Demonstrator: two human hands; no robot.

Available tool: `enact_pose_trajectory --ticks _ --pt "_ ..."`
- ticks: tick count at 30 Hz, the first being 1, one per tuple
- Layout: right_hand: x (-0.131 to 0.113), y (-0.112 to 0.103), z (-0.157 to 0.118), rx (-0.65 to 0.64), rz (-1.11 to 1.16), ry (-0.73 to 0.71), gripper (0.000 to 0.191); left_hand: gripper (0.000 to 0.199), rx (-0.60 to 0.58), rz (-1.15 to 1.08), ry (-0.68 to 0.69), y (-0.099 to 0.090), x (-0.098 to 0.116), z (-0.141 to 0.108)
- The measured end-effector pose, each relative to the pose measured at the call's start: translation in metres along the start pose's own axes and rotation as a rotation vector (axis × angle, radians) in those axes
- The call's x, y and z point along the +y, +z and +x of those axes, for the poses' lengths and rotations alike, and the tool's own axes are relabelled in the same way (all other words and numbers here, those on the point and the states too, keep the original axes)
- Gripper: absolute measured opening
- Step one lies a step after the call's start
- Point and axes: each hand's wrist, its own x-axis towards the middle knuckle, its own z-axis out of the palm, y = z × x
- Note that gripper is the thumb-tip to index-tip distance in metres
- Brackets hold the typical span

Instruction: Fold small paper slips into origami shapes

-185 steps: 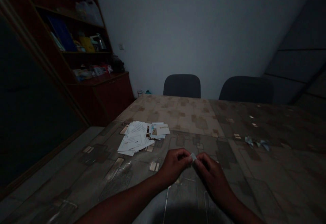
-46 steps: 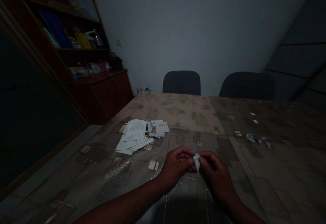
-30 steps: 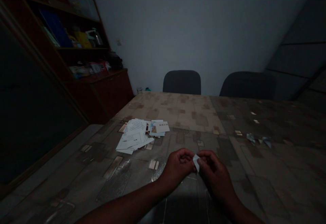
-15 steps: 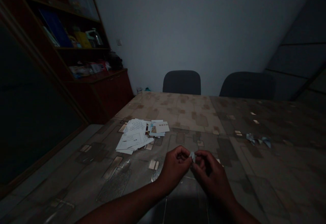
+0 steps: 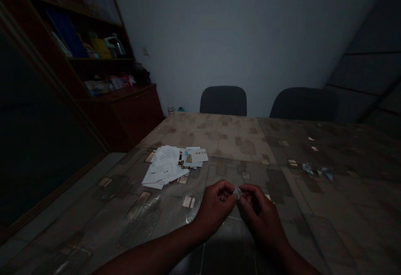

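Observation:
A small piece of folded pale paper (image 5: 237,192) is pinched between my two hands, just above the table in front of me. My left hand (image 5: 217,202) grips its left side between thumb and forefinger, the other fingers curled. From the right, my right hand (image 5: 261,208) holds it the same way. The fingertips cover most of the paper, so its exact shape is hard to make out. Farther right on the table lie a few small folded or crumpled pale paper pieces (image 5: 318,171).
A loose pile of printed sheets and cards (image 5: 171,166) lies left of my hands on the patterned tablecloth (image 5: 225,133). Two dark chairs (image 5: 223,100) stand at the far edge. To the left is a wooden cabinet (image 5: 138,114) with filled shelves; a glass (image 5: 171,110) stands near the table's far-left corner.
Both hands stay in nearly the same place. The small paper between the fingertips has turned slightly and shows less of its surface.

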Motion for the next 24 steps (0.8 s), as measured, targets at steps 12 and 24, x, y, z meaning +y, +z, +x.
enact_pose_trajectory --ticks 12,24 --pt "-0.0005 -0.0019 -0.0004 -0.024 0.081 0.015 0.026 0.015 -0.052 -0.156 -0.027 -0.0031 0.0037 -0.0003" --pt "-0.0083 -0.0033 0.0018 -0.054 0.198 0.1 0.027 0.011 -0.104 -0.213 -0.036 -0.0026 0.0008 -0.0011"
